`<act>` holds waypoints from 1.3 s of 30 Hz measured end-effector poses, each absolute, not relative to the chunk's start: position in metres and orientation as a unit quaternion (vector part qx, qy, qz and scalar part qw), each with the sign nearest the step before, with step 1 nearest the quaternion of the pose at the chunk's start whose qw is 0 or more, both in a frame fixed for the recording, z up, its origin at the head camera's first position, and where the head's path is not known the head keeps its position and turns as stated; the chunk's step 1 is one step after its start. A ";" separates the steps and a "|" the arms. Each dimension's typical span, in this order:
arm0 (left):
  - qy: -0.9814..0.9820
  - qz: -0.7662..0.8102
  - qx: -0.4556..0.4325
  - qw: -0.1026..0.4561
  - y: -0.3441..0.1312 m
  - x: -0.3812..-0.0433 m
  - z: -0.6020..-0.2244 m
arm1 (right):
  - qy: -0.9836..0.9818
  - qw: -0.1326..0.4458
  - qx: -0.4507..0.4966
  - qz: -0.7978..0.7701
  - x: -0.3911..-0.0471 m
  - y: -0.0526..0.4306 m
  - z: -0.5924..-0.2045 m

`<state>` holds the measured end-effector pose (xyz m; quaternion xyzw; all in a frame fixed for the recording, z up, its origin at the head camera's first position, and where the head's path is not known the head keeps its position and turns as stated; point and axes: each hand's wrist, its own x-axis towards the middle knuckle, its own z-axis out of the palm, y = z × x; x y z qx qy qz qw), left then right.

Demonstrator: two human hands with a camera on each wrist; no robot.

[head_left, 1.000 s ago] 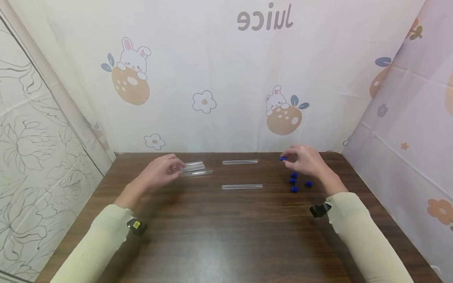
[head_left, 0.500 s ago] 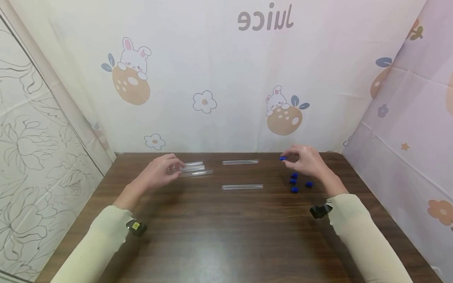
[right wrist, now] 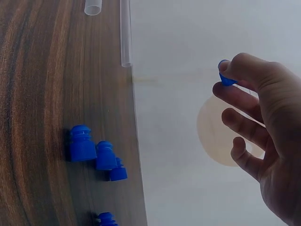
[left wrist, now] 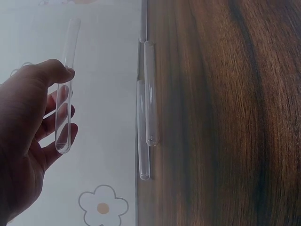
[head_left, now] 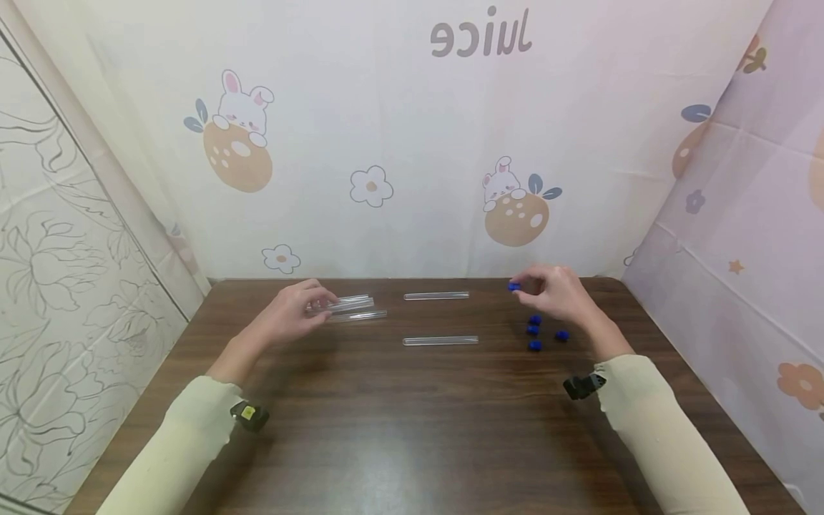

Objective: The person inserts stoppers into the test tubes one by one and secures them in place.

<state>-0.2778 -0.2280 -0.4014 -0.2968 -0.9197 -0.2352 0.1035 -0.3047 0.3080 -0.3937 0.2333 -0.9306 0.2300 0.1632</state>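
Note:
In the left wrist view my left hand (left wrist: 33, 113) pinches a clear test tube (left wrist: 64, 113) between thumb and fingers, its rounded end pointing down in that view. Two more test tubes (left wrist: 151, 94) lie side by side on the table beyond it. My right hand (right wrist: 263, 103) pinches a small blue stopper (right wrist: 227, 80) between thumb and index finger, its other fingers loosely bent. On the table below that hand are several ribbed blue stoppers (right wrist: 82, 143). Between the hands, two separate test tubes (head_left: 440, 341) lie flat, one behind the other.
The brown wooden table (head_left: 399, 429) ends at a printed curtain (head_left: 412, 143) along its back edge. A purple-tinted curtain (head_left: 727, 272) hangs at the right, and a floral panel (head_left: 71, 214) stands at the left.
The tube in my left hand shifts its tilt slightly over the others. My right hand turns the blue stopper a little; both arms stay nearly in place.

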 end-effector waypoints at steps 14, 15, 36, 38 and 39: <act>-0.917 -0.241 -0.302 0.102 -0.223 -0.280 -0.402 | -0.925 0.143 0.238 0.260 -0.304 0.303 -0.400; -0.916 -0.242 -0.302 0.101 -0.223 -0.280 -0.402 | -0.924 0.140 0.238 0.264 -0.304 0.303 -0.401; -0.914 -0.238 -0.314 0.098 -0.203 -0.282 -0.398 | -0.911 0.125 0.244 0.309 -0.298 0.284 -0.406; -0.914 -0.237 -0.315 0.097 -0.201 -0.284 -0.399 | -0.910 0.123 0.245 0.310 -0.298 0.283 -0.406; -0.914 -0.237 -0.316 0.096 -0.200 -0.284 -0.399 | -0.910 0.121 0.246 0.312 -0.298 0.282 -0.406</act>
